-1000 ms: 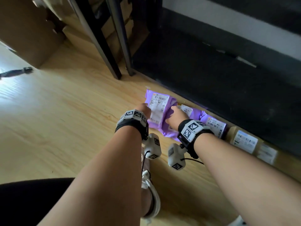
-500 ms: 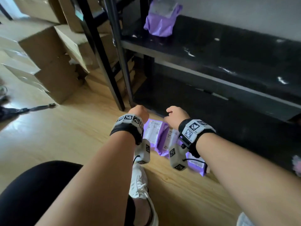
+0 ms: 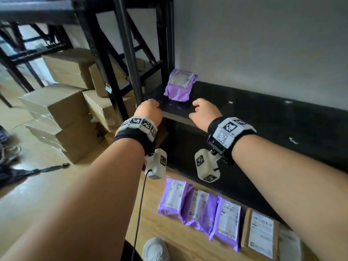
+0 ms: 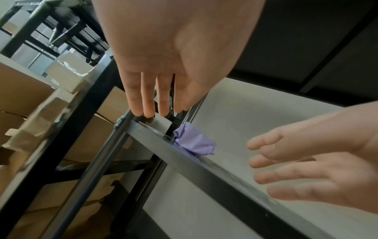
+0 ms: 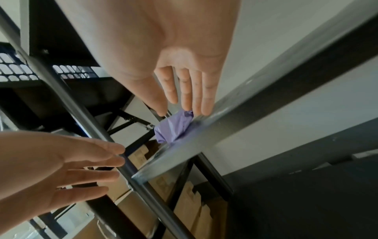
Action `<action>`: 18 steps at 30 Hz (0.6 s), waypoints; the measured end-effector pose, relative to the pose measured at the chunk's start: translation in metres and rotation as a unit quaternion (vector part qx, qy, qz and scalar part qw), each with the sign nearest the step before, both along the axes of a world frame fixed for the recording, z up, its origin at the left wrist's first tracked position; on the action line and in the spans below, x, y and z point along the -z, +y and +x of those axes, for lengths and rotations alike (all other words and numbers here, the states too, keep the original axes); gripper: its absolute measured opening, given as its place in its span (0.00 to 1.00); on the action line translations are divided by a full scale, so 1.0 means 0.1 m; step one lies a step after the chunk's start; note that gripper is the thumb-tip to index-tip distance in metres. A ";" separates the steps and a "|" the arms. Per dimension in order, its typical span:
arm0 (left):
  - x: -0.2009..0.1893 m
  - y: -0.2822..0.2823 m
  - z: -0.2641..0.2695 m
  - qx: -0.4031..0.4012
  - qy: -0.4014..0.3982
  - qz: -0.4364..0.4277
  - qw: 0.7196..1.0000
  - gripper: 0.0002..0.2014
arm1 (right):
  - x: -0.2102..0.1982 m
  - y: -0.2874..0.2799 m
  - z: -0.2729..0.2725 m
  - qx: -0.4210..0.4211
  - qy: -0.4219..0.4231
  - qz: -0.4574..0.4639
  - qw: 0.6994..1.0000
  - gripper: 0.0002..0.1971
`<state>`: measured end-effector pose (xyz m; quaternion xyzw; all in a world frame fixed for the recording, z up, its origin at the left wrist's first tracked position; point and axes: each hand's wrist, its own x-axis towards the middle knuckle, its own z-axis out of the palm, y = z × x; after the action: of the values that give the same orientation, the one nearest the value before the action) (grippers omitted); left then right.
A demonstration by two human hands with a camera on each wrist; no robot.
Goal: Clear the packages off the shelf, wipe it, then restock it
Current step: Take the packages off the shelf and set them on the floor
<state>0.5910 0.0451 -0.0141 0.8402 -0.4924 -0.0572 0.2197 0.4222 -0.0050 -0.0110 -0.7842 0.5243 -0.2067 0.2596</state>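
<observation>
Black shelf (image 3: 263, 117) by wall | both hands reach toward purple package (image 3: 179, 85) | left hand (image 3: 149, 112), right hand (image 3: 204, 113): fingers straight, empty

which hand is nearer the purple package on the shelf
Right, narrowly. The right hand is at the shelf edge just below-right of the purple package; the left hand sits farther below-left.
</observation>
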 end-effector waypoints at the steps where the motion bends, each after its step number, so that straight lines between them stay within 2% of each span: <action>1: -0.03 -0.05 0.00 -0.010 0.026 -0.017 0.999 0.18 | -0.05 -0.06 0.03 0.002 -0.002 0.003 1.000 0.26; 8: -0.02 -0.44 -0.05 -0.032 0.151 -0.054 0.987 0.22 | -0.13 -0.47 0.21 0.020 -0.020 0.055 0.998 0.25; 12: -0.02 -0.75 0.01 -0.018 0.174 -0.058 0.983 0.22 | -0.13 -0.76 0.34 0.037 -0.017 0.072 0.997 0.23; 14: -0.01 -0.90 0.06 -0.020 0.179 -0.050 0.982 0.23 | -0.12 -0.91 0.41 0.043 -0.015 0.081 0.996 0.20; 17: 0.04 -1.08 0.11 -0.024 0.196 -0.034 0.980 0.26 | -0.09 -1.11 0.52 0.041 -0.012 0.079 0.996 0.10; 18: 0.06 -1.12 0.13 -0.022 0.192 -0.028 0.981 0.25 | -0.07 -1.16 0.55 0.039 -0.012 0.077 0.996 0.10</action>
<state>0.6039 -0.0673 -0.0205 0.8179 -0.4236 -0.1990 0.3347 0.4769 -0.1212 -0.0042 -0.7382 0.5657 -0.1851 0.3175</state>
